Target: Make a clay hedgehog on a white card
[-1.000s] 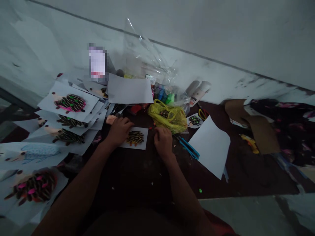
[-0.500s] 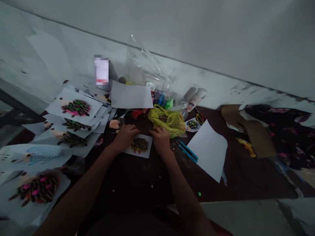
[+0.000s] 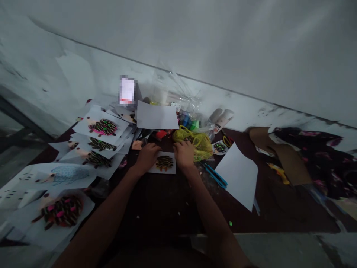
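A small white card [image 3: 164, 169] lies on the dark table, with a spiny hedgehog shape [image 3: 164, 162] of dark strips and orange feet on it. My left hand [image 3: 147, 155] rests at the card's left edge, its fingers bent together near the top left corner; anything under them is hidden. At the right edge is my right hand [image 3: 184, 154], fingers bent beside the yellow plastic bag [image 3: 203, 143]. Whether its fingertips grip anything is too dim to tell. A lump of peach clay [image 3: 137, 145] sits behind my left hand.
Stacked hedgehog pictures [image 3: 102, 128] cover the left side. A blank sheet [image 3: 157, 116] stands behind the card. On the right are blue scissors [image 3: 216, 175], a white sheet [image 3: 238, 175], brown cardboard [image 3: 290, 163] and a yellow glue gun [image 3: 279, 173].
The whole view has shifted, so the table's things appear farther right on the left side and slightly lower at the back. Both hands stay at the card's sides.
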The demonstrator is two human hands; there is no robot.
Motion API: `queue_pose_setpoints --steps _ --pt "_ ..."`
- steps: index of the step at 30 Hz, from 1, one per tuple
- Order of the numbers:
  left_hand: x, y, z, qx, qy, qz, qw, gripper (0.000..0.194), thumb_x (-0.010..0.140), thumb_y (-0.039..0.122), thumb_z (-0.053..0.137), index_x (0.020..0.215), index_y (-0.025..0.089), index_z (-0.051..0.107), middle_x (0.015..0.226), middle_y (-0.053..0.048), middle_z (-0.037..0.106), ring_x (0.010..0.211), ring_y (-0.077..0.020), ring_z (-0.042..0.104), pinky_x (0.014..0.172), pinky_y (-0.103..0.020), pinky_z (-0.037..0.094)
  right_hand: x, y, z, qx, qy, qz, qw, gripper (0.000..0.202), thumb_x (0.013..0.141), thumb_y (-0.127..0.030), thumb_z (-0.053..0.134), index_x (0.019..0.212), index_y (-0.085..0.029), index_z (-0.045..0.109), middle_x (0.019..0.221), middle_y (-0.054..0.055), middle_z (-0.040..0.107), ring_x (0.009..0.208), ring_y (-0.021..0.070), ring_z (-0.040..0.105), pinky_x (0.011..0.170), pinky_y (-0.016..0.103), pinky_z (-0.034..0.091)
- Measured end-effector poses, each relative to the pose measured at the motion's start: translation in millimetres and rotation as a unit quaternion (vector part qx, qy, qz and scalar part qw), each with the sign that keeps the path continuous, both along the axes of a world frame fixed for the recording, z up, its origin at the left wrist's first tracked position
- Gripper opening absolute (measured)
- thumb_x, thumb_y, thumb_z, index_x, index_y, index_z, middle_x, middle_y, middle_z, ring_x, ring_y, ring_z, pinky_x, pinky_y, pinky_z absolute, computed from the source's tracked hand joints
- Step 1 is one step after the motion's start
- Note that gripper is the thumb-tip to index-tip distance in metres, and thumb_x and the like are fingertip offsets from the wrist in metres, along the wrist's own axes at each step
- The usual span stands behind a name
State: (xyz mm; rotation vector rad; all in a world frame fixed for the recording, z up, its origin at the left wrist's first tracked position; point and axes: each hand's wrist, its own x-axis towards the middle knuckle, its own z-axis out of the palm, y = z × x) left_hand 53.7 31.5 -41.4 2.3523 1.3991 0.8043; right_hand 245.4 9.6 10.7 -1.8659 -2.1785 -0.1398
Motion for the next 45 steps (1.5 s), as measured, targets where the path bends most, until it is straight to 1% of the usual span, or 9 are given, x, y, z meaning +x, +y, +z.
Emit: queue_pose_setpoints --steps 8,13,16,19,21,26,31,36,45 --pt "-9.6 6.7 1.6 -0.011 -0.100 0.023 0.995 0.032 0.086 0.006 0.046 0.095 0.017 0.075 0.099 -0.010 0.075 0.099 -0.0248 0.068 0.093 -0.041 0.055 -69.8 51.9 11.4 -0.067 -0.062 0.020 0.996 0.026 0.099 -0.025 0.060 0.121 -0.014 0.069 0.114 0.019 0.075 0.112 0.0304 0.062 0.090 0.040 0.045" --pt "-12.9 8.0 6.5 -0.008 -0.166 0.057 0.985 0.033 0.088 0.010 0.045 0.099 0.017 0.075 0.102 -0.010 0.077 0.098 -0.0244 0.070 0.092 -0.042 0.056 -57.9 53.1 11.1 -0.042 -0.020 0.027 0.999 0.025 0.101 -0.018 0.049 0.107 -0.016 0.074 0.105 0.018 0.077 0.107 0.0284 0.063 0.088 0.038 0.044" --pt "-11.6 5.6 12.9 -0.020 -0.227 0.076 0.971 0.025 0.091 0.017 0.050 0.096 0.016 0.074 0.099 -0.010 0.077 0.096 -0.0237 0.071 0.092 -0.041 0.056 -35.0 37.7 13.0 -0.002 0.097 -0.012 0.995 0.024 0.099 -0.020 0.050 0.094 -0.016 0.073 0.096 0.013 0.076 0.094 0.0247 0.065 0.086 0.035 0.045" --pt "-7.4 4.3 20.4 -0.052 -0.332 0.096 0.937 0.023 0.090 0.026 0.060 0.106 0.015 0.072 0.105 -0.011 0.076 0.098 -0.0234 0.071 0.092 -0.040 0.057 -15.0 18.2 9.9 0.028 0.313 -0.025 0.949 0.022 0.097 -0.025 0.049 0.088 -0.019 0.068 0.087 0.006 0.074 0.082 0.0195 0.064 0.081 0.031 0.049" --pt "-3.2 4.2 25.3 -0.113 -0.415 0.089 0.898 0.039 0.086 0.032 0.069 0.121 0.014 0.066 0.118 -0.014 0.073 0.101 -0.0235 0.071 0.090 -0.039 0.059 -9.0 6.9 5.4 0.019 0.440 0.001 0.898 0.023 0.095 -0.032 0.050 0.083 -0.020 0.065 0.082 0.003 0.072 0.078 0.0178 0.064 0.077 0.030 0.051" --pt "4.1 3.3 35.8 -0.300 -0.533 -0.021 0.791 0.052 0.082 0.049 0.076 0.120 0.016 0.064 0.113 -0.012 0.074 0.093 -0.0231 0.073 0.077 -0.037 0.063 -14.9 -7.5 -3.6 -0.044 0.570 0.070 0.817 0.025 0.090 -0.045 0.058 0.082 -0.022 0.063 0.077 0.001 0.070 0.075 0.0171 0.066 0.074 0.029 0.054" --pt "-0.3 3.4 43.8 -0.324 -0.462 -0.056 0.823 0.039 0.084 0.052 0.073 0.095 0.016 0.069 0.080 -0.005 0.071 0.065 -0.0175 0.068 0.054 -0.028 0.056 -14.6 -8.8 -8.7 -0.064 0.568 0.079 0.817 0.030 0.088 -0.050 0.060 0.078 -0.022 0.063 0.075 0.000 0.067 0.075 0.0166 0.063 0.074 0.029 0.053" --pt "1.8 3.4 50.1 -0.292 -0.391 -0.097 0.867 0.033 0.084 0.047 0.072 0.094 0.015 0.072 0.078 -0.004 0.071 0.063 -0.0148 0.064 0.053 -0.025 0.051 -7.6 -11.0 -13.7 -0.060 0.585 0.071 0.806 0.028 0.083 -0.050 0.068 0.079 -0.022 0.067 0.077 0.001 0.069 0.074 0.0176 0.062 0.075 0.031 0.053" --pt "7.7 2.9 56.3 -0.277 -0.409 -0.108 0.863 0.038 0.074 0.041 0.080 0.099 0.014 0.070 0.072 -0.001 0.068 0.060 -0.0133 0.061 0.053 -0.024 0.046 -4.1 -15.3 -11.1 0.008 0.567 0.056 0.822 0.035 0.090 -0.052 0.062 0.084 -0.020 0.076 0.081 0.003 0.074 0.079 0.0198 0.065 0.078 0.034 0.055"
